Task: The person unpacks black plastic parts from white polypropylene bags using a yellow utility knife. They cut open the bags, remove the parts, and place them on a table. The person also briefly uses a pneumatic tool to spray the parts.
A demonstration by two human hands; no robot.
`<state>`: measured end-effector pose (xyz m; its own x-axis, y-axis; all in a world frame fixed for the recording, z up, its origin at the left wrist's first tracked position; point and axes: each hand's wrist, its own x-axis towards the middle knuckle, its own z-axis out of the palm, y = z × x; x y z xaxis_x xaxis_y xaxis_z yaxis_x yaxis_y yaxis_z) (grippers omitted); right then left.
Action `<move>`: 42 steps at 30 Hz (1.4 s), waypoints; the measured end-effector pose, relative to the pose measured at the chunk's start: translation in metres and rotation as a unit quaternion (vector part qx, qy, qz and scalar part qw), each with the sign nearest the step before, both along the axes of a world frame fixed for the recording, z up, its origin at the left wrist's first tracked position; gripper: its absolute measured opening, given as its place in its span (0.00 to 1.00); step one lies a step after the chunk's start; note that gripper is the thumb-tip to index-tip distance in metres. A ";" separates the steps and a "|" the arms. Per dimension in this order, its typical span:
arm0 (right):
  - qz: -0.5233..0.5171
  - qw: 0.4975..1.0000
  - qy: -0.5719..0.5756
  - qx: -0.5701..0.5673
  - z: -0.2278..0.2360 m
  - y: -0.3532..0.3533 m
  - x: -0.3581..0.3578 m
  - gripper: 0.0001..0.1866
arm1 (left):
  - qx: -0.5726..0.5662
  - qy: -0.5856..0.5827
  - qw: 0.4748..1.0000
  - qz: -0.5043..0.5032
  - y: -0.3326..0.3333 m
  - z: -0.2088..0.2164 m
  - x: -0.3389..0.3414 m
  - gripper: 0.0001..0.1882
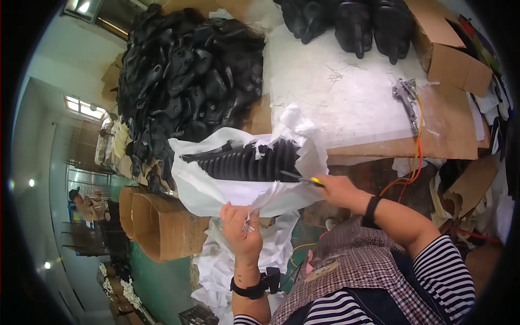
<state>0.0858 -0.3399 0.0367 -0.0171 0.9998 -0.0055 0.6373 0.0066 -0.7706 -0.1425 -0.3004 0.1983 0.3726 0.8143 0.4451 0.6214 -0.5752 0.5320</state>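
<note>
A white woven sack [197, 192] lies cut open in front of me, its edges frayed. Through the slit show black ribbed parts [238, 165], stacked in a row. My left hand [242, 230] is closed around the near edge of the sack, with loose torn strands between its fingers. In my right hand [338, 192] are scissors [313, 181] with yellow and black handles. Their blades point left across the right end of the opening, above the ribbed parts. The handle loops are mostly covered by my fingers.
A big heap of black moulded parts [189, 76] rises at the far left. Beyond the sack, a table with a white sheet [330, 103] carries an air gun [409, 105] on orange hoses and several black pieces [355, 27]. Cardboard boxes [168, 227] stand left; people are in the background.
</note>
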 end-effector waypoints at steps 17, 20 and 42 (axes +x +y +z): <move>0.070 0.995 -0.033 -0.070 -0.053 -0.049 0.023 0.16 | -0.056 -0.228 0.947 0.221 -0.029 0.004 -0.068 0.13; 0.096 0.993 -0.015 -0.060 -0.042 -0.021 0.006 0.15 | -0.051 -0.194 0.961 0.190 -0.038 0.016 -0.059 0.14; 0.001 0.978 -0.118 -0.173 -0.033 -0.112 0.178 0.17 | -0.163 -0.295 0.732 0.592 -0.165 -0.147 -0.241 0.18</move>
